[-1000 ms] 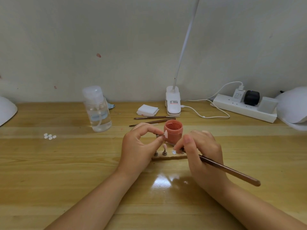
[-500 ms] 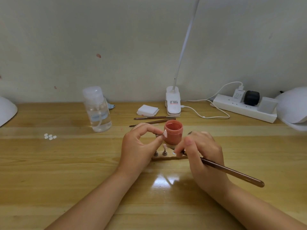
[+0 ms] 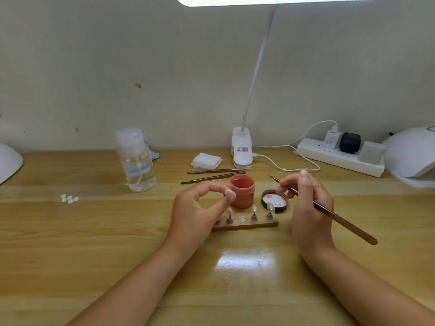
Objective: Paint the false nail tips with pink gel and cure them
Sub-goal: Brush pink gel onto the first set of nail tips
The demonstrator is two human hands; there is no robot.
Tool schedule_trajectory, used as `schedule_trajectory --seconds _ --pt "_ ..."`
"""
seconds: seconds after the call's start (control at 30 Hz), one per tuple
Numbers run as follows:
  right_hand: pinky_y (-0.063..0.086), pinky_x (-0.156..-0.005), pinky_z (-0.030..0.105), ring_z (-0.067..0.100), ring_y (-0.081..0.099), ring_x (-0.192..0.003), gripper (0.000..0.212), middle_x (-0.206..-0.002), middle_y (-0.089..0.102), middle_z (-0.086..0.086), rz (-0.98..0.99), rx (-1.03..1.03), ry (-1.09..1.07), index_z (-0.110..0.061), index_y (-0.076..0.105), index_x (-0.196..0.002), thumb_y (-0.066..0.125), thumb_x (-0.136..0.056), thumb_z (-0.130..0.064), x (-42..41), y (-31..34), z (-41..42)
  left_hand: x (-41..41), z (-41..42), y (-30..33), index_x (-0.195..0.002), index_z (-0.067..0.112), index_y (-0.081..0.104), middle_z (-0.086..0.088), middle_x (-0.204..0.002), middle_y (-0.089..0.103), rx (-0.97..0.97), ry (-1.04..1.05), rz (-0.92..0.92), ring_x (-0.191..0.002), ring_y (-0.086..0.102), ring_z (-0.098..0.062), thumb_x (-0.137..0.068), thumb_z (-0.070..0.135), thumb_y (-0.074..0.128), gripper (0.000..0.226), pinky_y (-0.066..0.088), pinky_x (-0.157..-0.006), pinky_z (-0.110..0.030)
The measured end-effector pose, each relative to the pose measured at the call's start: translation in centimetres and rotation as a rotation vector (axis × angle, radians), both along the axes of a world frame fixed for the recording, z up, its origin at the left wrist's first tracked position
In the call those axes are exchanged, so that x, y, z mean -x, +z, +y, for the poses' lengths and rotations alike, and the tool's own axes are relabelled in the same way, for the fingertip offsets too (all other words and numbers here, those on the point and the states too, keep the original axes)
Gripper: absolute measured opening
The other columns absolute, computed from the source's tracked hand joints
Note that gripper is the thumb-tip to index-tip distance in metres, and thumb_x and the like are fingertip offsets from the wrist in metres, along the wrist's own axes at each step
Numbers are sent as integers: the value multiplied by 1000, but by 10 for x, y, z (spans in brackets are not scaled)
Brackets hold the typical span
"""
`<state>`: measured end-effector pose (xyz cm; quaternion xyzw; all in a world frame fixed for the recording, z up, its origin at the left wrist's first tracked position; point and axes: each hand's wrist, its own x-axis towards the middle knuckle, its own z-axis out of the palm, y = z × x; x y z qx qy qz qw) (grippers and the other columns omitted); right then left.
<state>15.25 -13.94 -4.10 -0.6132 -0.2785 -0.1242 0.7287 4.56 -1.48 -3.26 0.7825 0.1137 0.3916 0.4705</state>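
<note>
Grip status, head view: the right hand (image 3: 310, 208) is pinching a thin brown brush (image 3: 329, 211) between thumb and fingers, bristle end pointing up and left, handle trailing down to the right. The left hand (image 3: 197, 208) is pinching one nail tip (image 3: 228, 192) between thumb and forefinger, just beside the open pink gel jar (image 3: 242, 190). The jar's lid (image 3: 274, 200) is lying inside-up on the counter (image 3: 94, 243), right of the jar. A wooden holder strip (image 3: 246, 224) is sitting in front of the jar, carrying small pegs; some are bearing nail tips (image 3: 254, 209). Loose tips (image 3: 69, 198) are lying well to the left. Two spare brushes (image 3: 211, 174), a clear pump bottle (image 3: 137, 161), a clip lamp (image 3: 242, 151) and a power strip (image 3: 339, 157) are standing toward the wall. A white curing lamp (image 3: 409, 154) is resting at the far right.
</note>
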Motion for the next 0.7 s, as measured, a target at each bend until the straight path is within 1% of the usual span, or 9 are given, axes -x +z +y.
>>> schedule_trajectory --seconds 0.13,0.23,0.33,0.4,0.43,0.5,0.57,0.63,0.7 --pt "39 -56 3 -6 55 -59 39 -60 56 -3 34 -14 6 -15 58 -67 35 -98 -19 -1 0 0 -3 -2 2 -69 29 66 13 -82 67 -54 -24 -6 -88 59 6 -71 12 74 18 38 -78 -2" --pt "39 -56 3 -7 55 -59 43 -60 56 -2 61 -16 -5 -15 58 -66 33 -101 -12 -2 0 0 -5 -4 0 -69 28 66 12 -78 69 -19 -41 27 -87 60 6 -73 12 74 18 39 -74 -1" --pt "39 -55 4 -7 55 -59 43 -61 56 -2 75 -13 -12 -15 58 -66 33 -100 -13 -3 0 0 -6 -4 0 -77 23 63 14 -80 68 -11 -41 52 -83 60 6 -73 10 74 18 39 -73 -1" --pt "39 -54 3 -8 54 -58 43 -61 56 -2 83 -14 -12 -15 58 -66 33 -100 -13 -3 0 0 -8 -4 -2 -85 24 60 16 -79 67 -42 -42 93 -84 61 3 -73 10 75 23 39 -76 -3" --pt "39 -54 3 -8 54 -58 43 -60 56 -3 85 -15 -10 -15 58 -66 33 -100 -13 -3 1 0 -8 -5 -3 -87 26 59 18 -77 67 -64 -44 128 -87 62 0 -73 12 75 26 42 -78 -9" --pt "39 -53 3 -9 55 -58 43 -60 56 -3 87 -17 -8 -15 58 -66 33 -100 -13 -3 1 0 -9 -5 -5 -88 29 57 22 -77 66 -108 -47 202 -88 62 -7 -73 15 75 28 47 -84 -32" --pt "39 -53 3 -8 55 -58 43 -60 56 -4 87 -19 -9 -15 58 -66 33 -100 -13 -3 0 1 -9 -6 -6 -89 30 56 23 -79 65 -138 -52 238 -79 62 -4 -73 17 74 28 43 -93 -53" --pt "39 -53 3 -7 55 -58 43 -59 56 -4 84 -18 -7 -15 58 -66 33 -100 -13 -3 0 1 -10 -6 -7 -89 30 55 26 -81 65 -182 -45 263 -77 60 4 -73 19 74 27 36 -98 -59" --pt "39 -53 3 -8 55 -58 43 -59 56 -5 83 -17 -3 -16 58 -65 33 -100 -13 -3 0 1 -11 -5 -8 -87 32 53 27 -79 65 -226 -37 297 -75 57 8 -73 21 74 28 30 -104 -54"
